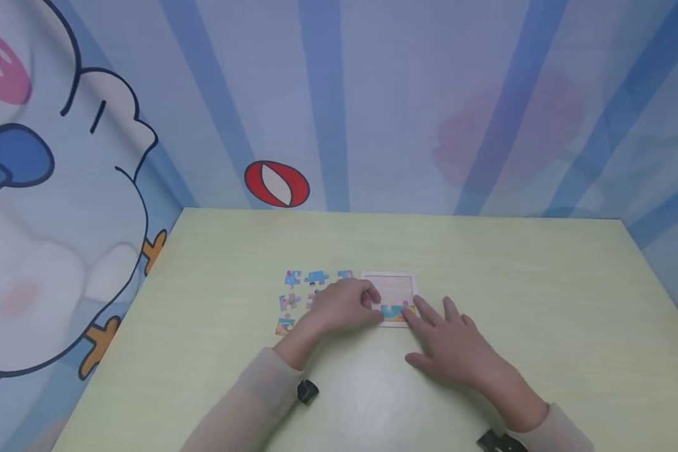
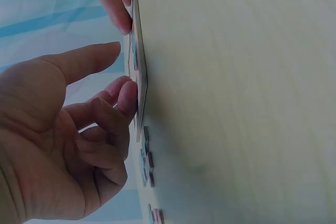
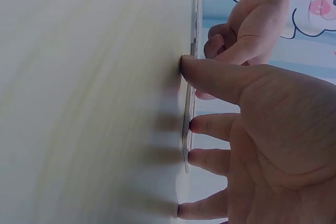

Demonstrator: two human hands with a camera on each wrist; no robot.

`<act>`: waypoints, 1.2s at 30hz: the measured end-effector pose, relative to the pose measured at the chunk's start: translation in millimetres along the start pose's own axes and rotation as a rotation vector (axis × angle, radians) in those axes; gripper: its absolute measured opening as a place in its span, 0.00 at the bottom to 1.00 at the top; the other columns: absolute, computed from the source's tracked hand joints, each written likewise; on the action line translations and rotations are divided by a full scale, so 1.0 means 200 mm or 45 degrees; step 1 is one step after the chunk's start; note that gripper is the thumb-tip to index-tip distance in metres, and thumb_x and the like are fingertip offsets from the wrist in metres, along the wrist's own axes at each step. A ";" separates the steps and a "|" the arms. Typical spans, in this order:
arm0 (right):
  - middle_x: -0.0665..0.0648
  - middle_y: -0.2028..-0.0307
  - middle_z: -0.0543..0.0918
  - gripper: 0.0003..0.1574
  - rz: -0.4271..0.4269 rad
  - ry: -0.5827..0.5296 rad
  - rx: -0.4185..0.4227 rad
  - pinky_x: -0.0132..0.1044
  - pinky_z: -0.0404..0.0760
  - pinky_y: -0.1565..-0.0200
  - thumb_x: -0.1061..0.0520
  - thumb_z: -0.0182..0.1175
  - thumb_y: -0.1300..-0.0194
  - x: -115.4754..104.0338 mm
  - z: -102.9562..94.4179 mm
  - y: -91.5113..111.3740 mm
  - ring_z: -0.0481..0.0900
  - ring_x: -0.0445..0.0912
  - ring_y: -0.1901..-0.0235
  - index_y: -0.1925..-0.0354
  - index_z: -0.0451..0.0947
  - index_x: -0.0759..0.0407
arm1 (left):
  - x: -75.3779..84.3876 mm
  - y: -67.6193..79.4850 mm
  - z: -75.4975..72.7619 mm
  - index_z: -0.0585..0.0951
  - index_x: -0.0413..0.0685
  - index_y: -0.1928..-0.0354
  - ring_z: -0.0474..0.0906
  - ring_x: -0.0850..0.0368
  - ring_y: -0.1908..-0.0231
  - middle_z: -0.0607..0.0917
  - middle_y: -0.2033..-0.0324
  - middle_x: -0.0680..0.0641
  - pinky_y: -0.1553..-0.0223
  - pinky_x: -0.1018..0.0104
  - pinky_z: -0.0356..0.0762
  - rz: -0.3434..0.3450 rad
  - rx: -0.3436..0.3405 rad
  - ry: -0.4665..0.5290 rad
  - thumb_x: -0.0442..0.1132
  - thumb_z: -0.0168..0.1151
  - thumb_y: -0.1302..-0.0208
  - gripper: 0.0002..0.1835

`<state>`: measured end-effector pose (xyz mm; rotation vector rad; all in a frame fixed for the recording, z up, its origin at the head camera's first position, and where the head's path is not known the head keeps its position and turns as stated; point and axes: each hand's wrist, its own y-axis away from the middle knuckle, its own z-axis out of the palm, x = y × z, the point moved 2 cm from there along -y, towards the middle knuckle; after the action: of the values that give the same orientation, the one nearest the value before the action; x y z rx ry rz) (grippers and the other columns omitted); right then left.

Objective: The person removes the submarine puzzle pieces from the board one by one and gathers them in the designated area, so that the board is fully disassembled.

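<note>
A square puzzle frame (image 1: 388,274) with a pale rim lies on the table. Blue-and-orange puzzle pieces (image 1: 392,312) fill part of its bottom row. My left hand (image 1: 344,304) is at the frame's left side. In the left wrist view its fingers are loosely bent, fingertips at the frame (image 2: 142,72), and the thumb stands apart with nothing visible between. My right hand (image 1: 454,348) spreads its straight fingers at the lower right corner of the frame. One fingertip rests by the inserted pieces, and the thumb touches the table in the right wrist view.
Left of the frame lie several loose jigsaw pieces, among them a blue one (image 1: 316,277), a pinkish one (image 1: 289,301) and an orange-blue one (image 1: 285,326). My left forearm and hand hide some of that group. A cartoon-printed curtain (image 1: 395,125) hangs behind the pale table (image 1: 542,282).
</note>
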<state>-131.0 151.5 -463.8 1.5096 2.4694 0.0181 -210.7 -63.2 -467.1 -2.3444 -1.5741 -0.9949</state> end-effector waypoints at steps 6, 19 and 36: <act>0.62 0.22 0.62 0.48 -0.008 0.010 0.013 0.75 0.70 0.44 0.35 0.64 0.30 0.00 0.01 0.00 0.57 0.83 0.32 0.22 0.64 0.54 | 0.02 -0.01 0.02 0.86 0.55 0.52 0.78 0.61 0.67 0.81 0.68 0.59 0.65 0.62 0.75 -0.018 0.026 -0.053 0.52 0.75 0.44 0.19; 0.62 0.22 0.60 0.53 0.024 -0.001 -0.002 0.75 0.68 0.42 0.33 0.64 0.31 0.01 0.01 -0.01 0.56 0.82 0.31 0.22 0.63 0.60 | 0.06 0.00 0.04 0.85 0.56 0.55 0.75 0.61 0.69 0.80 0.70 0.59 0.66 0.64 0.72 -0.033 0.043 -0.105 0.50 0.77 0.42 0.16; 0.62 0.23 0.62 0.52 0.012 0.011 0.000 0.74 0.70 0.43 0.33 0.65 0.32 0.00 0.00 -0.01 0.58 0.82 0.31 0.23 0.64 0.60 | 0.06 0.01 0.04 0.82 0.57 0.58 0.78 0.63 0.67 0.82 0.68 0.62 0.62 0.63 0.74 0.003 0.089 -0.051 0.43 0.74 0.38 0.10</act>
<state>-132.6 151.8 -463.4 1.5241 2.4693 0.0261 -202.5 -49.9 -466.0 -2.3328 -1.5933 -0.8831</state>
